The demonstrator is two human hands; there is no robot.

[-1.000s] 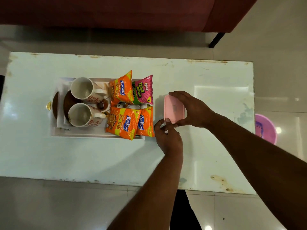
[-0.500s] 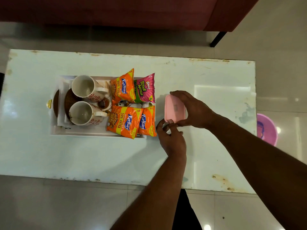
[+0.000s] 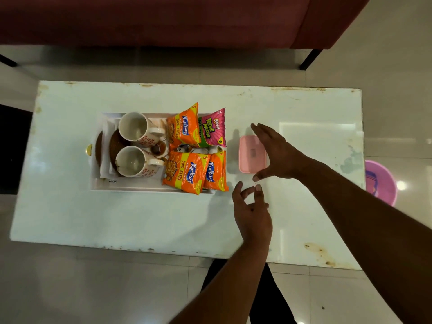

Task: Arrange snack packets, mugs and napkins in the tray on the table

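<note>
Tray (image 3: 149, 187), white, sits on the white table (image 3: 117, 218) toward its 9 o'clock half. Two mugs (image 3: 134, 128) stand upright at the tray's 9 o'clock end on brown coasters (image 3: 115, 142) and white napkins (image 3: 105, 170). Four snack packets (image 3: 184, 171) fill its 3 o'clock end, overhanging the rim.

A pink box (image 3: 250, 153) lies flat on the table just at 3 o'clock of the tray. The right hand (image 3: 278, 155) is spread over the box, fingers straight, gripping nothing. The left hand (image 3: 252, 213), at 6 o'clock of the box, is relaxed and holds nothing.

The tabletop is glossy with chipped edges and a brown stain (image 3: 320, 251) near 5 o'clock. Around it lies a pale tiled floor (image 3: 70, 288), with a maroon sofa (image 3: 163, 19) at 12 o'clock and a purple tub (image 3: 379, 181) at 3 o'clock.
</note>
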